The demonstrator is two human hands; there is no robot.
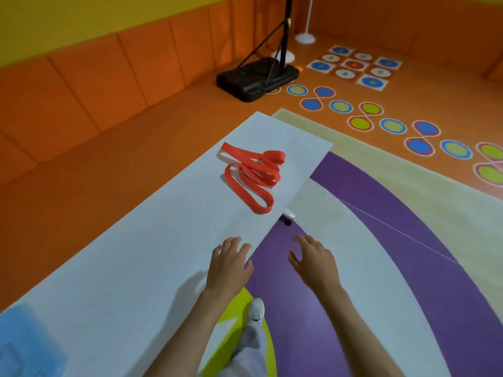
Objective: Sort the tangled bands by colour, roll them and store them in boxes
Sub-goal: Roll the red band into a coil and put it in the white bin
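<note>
Two empty hands, fingers loosely spread: the left hand (228, 265) over the long white table's (136, 254) right edge, the right hand (313, 263) just off it. Best to reach forward and lift one free loop. The tangled flat red band (253, 172) lies near the table's far end, its long axis far-to-near and its longest loop pointing towards the hands.

This is a children's play or activity room. A black weighted stand base (257, 77) with a pole sits on the orange floor (168, 126). Behind it run orange padded wall panels (81, 85) under a yellow band. Just right of the base, a grid of numbered squares (353, 66) and a chain of coloured circles (340, 106) mark the floor.
</note>
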